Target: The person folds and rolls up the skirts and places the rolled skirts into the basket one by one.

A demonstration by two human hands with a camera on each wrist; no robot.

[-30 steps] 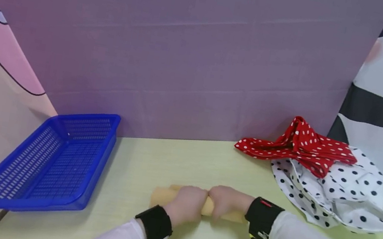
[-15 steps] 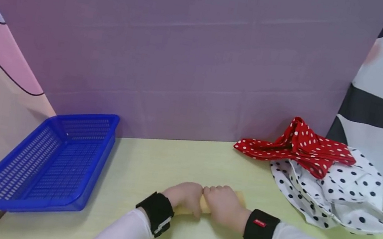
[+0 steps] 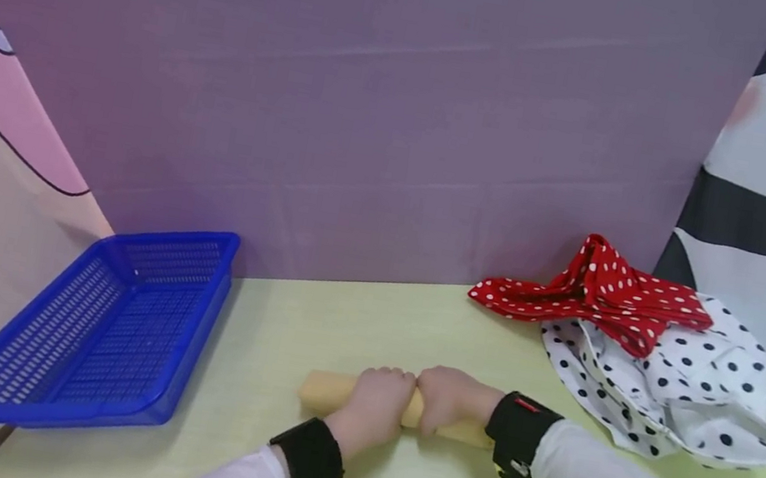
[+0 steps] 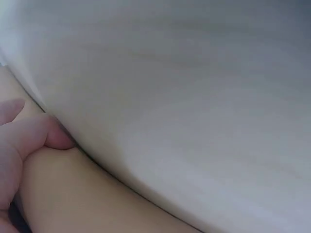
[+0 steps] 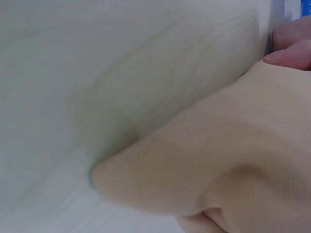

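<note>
A tan roll of cloth (image 3: 325, 390) lies across the yellow-green table (image 3: 354, 319), near the front. My left hand (image 3: 380, 395) and right hand (image 3: 446, 398) sit side by side on its middle, fingers curled over it. Both wrists wear black bands and white sleeves. In the left wrist view the tan roll (image 4: 82, 194) fills the lower left with fingertips (image 4: 34, 136) on it. The right wrist view shows the tan roll (image 5: 204, 155) close up, blurred, with a fingertip (image 5: 291, 46) on it at the top right.
A blue mesh basket (image 3: 103, 323) sits at the table's left edge, tilted over it. A red dotted cloth (image 3: 601, 297) lies on a white dotted cloth (image 3: 679, 377) at the back right. A purple board (image 3: 375, 102) stands behind the table.
Both hands and the tan roll moved away from me again after drawing nearer half a second ago; more of the roll shows on either side of the hands.
</note>
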